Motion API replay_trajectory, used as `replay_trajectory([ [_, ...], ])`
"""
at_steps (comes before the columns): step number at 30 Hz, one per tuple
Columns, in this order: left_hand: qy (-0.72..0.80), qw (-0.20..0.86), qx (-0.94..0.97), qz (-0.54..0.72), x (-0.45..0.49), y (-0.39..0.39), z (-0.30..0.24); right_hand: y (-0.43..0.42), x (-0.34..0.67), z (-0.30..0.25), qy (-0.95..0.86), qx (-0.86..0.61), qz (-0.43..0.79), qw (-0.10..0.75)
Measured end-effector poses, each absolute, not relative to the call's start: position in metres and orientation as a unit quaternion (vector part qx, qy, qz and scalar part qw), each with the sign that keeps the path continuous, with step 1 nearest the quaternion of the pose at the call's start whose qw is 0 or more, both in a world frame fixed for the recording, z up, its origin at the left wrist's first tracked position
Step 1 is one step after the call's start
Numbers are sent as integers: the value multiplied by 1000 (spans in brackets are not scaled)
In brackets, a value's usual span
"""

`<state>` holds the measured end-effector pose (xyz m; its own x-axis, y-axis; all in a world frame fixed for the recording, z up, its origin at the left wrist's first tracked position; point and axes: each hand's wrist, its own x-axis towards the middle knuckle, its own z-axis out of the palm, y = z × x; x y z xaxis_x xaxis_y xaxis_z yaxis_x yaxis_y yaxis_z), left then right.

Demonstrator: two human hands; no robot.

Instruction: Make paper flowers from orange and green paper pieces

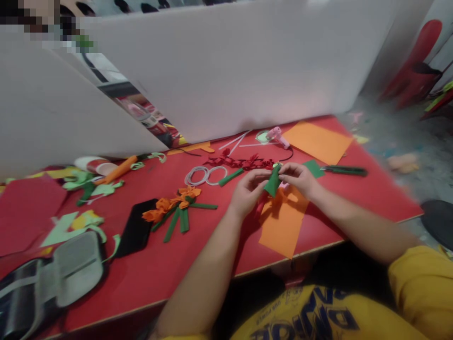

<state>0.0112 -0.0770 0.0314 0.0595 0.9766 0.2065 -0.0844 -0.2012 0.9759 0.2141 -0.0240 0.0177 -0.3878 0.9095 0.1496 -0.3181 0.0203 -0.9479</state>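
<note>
Both my hands meet above the red table, pinching a small piece of green paper between them. My left hand grips its lower left side with closed fingers. From the right, my right hand holds the top edge, fingers closed too. Under the hands lies an orange paper sheet with a crumpled orange bit on it. Finished orange paper flowers with green stems lie to the left.
A pink glue gun, a larger orange sheet, a green-handled cutter, red paper scraps, white rings, a black phone, a grey pouch and green scraps lie about. White boards wall the back.
</note>
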Motion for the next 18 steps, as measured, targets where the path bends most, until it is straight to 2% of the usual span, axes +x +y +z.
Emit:
replay_trajectory([
  [9, 415, 630, 451, 477, 1, -75, 25, -22, 214, 18, -530, -263, 645, 484],
  [18, 424, 573, 462, 527, -3, -66, 15, -21, 218, 16, -499, -247, 712, 429],
])
